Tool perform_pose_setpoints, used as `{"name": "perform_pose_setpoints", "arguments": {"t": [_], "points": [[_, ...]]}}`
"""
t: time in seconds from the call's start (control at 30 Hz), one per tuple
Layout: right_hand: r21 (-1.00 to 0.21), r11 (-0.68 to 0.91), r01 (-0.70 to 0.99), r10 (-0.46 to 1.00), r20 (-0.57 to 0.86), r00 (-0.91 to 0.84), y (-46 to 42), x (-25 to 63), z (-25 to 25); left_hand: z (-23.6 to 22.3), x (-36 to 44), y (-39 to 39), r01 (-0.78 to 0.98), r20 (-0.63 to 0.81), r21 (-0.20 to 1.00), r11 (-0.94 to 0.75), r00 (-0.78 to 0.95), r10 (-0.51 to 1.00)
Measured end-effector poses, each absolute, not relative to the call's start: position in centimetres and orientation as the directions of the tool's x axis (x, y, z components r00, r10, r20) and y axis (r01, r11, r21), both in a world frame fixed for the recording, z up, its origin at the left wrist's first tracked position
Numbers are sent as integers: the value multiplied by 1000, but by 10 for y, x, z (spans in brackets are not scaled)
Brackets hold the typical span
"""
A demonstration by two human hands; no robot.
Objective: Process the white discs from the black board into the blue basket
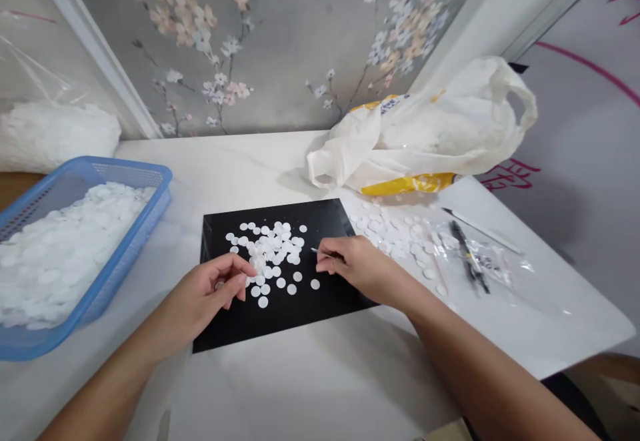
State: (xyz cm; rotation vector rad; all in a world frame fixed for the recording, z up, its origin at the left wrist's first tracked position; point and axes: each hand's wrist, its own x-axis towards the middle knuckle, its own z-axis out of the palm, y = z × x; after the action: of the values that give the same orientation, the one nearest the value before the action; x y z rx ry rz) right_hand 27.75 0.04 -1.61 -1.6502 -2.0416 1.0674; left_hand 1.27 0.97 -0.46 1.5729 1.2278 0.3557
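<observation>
Many small round white discs lie loosely heaped on a black board in front of me. At the left side of the heap is my left hand, its thumb and index fingertip drawn together against the discs; whether a disc is between them is hidden. My right hand is closed over the right part of the board. Its fingers pinch a thin, slender tool, whose pale tip points left toward the heap. Most of that tool is covered by the fingers.
A blue plastic basket full of white discs stands at the left. Behind the board lies a white and yellow plastic bag. More loose discs, a black pen and a white pen-like stick lie at the right.
</observation>
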Motion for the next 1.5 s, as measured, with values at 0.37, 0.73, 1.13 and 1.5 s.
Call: {"name": "perform_pose_setpoints", "arguments": {"t": [0.37,0.73,1.13,1.5], "points": [[-726,60,685,927,-215,-308,1,283,-16,-5,14,12,479,-384,864,156,426,819],[-881,-130,455,888,-308,-341,-20,252,-4,-7,52,-24,389,-442,881,270,472,763],[-896,-102,432,918,-251,-305,-31,246,2,-4,53,-29,112,-540,832,544,394,744],[-683,372,629,892,74,-447,-43,242,-8,0,49,-24,-26,-567,778,627,402,719]]}}
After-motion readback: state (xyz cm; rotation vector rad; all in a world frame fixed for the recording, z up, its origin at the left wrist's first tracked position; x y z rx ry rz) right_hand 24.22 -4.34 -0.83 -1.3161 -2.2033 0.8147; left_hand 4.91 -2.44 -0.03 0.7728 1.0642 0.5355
